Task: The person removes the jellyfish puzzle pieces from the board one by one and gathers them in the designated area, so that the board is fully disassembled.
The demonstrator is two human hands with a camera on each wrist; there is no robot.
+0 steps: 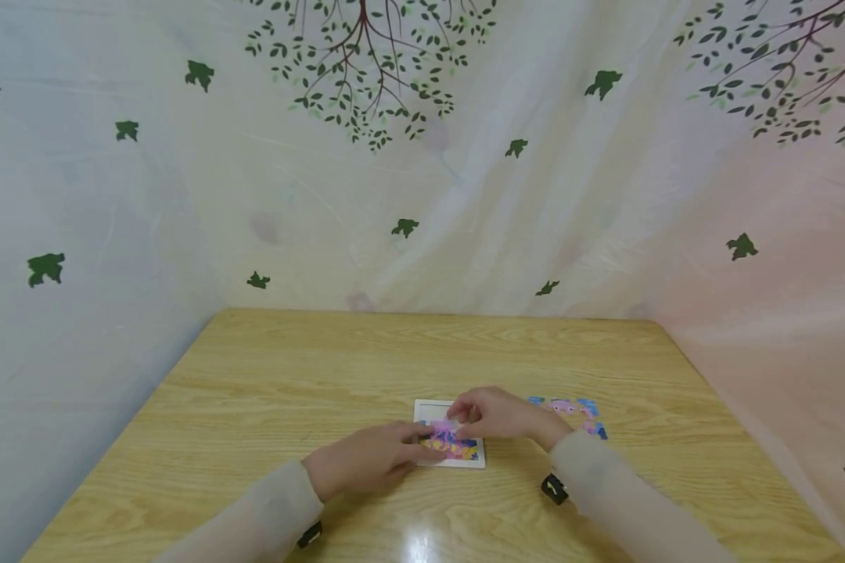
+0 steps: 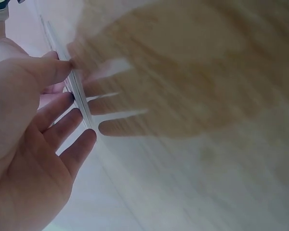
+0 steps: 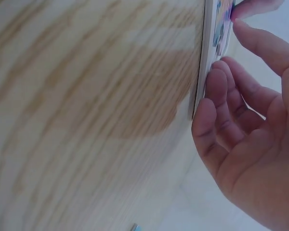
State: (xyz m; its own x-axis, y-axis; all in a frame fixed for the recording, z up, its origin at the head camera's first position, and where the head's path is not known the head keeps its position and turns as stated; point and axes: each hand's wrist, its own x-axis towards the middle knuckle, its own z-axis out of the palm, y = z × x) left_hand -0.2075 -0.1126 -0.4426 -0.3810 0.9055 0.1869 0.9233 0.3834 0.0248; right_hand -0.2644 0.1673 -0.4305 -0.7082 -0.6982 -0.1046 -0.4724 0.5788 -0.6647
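A white-framed jigsaw puzzle (image 1: 470, 452) with a pink, purple and yellow picture lies on the table; its far strip shows pale backing. My left hand (image 1: 369, 457) rests on its left side, thumb and fingers spread over frame and picture. The white frame edge (image 2: 77, 91) passes by those fingertips in the left wrist view. From the right, my right hand (image 1: 503, 414) reaches over the puzzle with bent fingers. In the right wrist view its thumb (image 3: 260, 43) touches the picture and its other fingers (image 3: 216, 84) meet the frame, apart from the thumb. No piece is visible between them.
Loose puzzle pieces (image 1: 587, 407), blue and pink, lie right of the frame, partly behind my right wrist. The wooden table (image 1: 310, 367) reaches back to a pale curtain (image 1: 310, 203) with printed leaves and birds, which also hangs at both sides.
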